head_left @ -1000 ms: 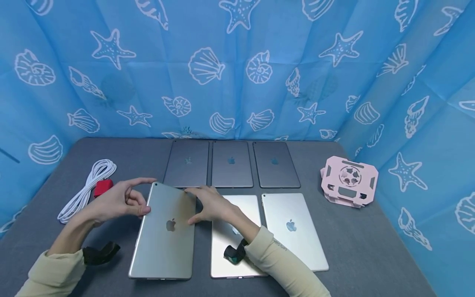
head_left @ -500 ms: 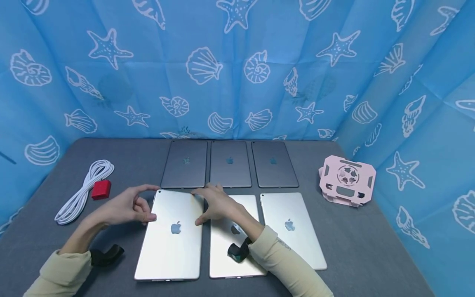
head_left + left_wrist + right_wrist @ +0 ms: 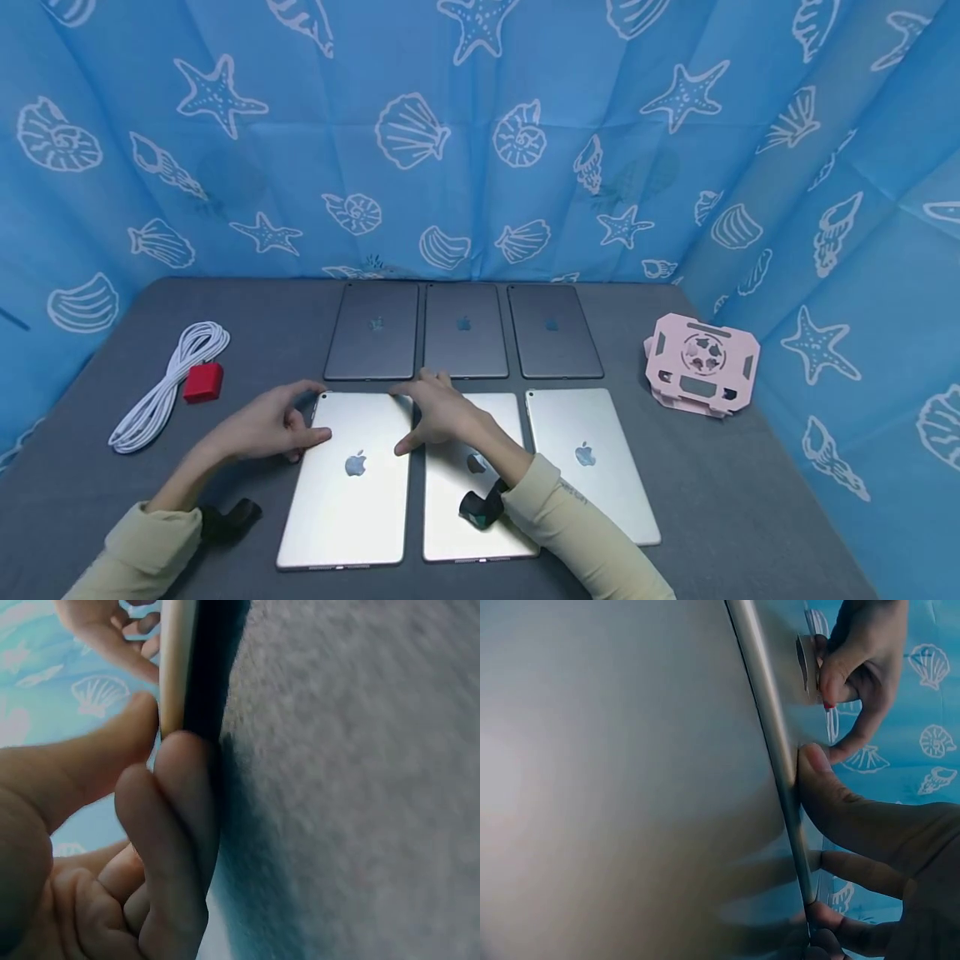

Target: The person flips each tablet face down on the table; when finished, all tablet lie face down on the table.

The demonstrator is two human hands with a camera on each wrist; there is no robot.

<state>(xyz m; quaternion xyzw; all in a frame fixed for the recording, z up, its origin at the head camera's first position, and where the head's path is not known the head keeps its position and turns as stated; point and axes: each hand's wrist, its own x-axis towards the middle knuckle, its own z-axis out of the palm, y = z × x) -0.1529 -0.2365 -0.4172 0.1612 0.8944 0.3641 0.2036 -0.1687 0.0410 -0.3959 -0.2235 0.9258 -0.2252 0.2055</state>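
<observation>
In the head view, a silver tablet lies back up at the left of the front row, a mirrored apple logo on it. My left hand pinches its upper left edge, thumb over the back and fingertips at the side. Up close in the left wrist view, the fingertips meet the tablet's pale edge. My right hand holds the upper right corner, thumb on the right edge and a finger at the top. The right wrist view shows that thumb against the tablet's edge.
Two more silver tablets, one in the middle under my right forearm and one at right, complete the front row. Behind them lie three dark grey tablets. A white cable, red charger block and pink stand flank the rows.
The left silver tablet, tilted and raised a second ago, has come down flat and shifted slightly right, level with its neighbours. Both hands moved with it; over the last half second the right stayed put.
</observation>
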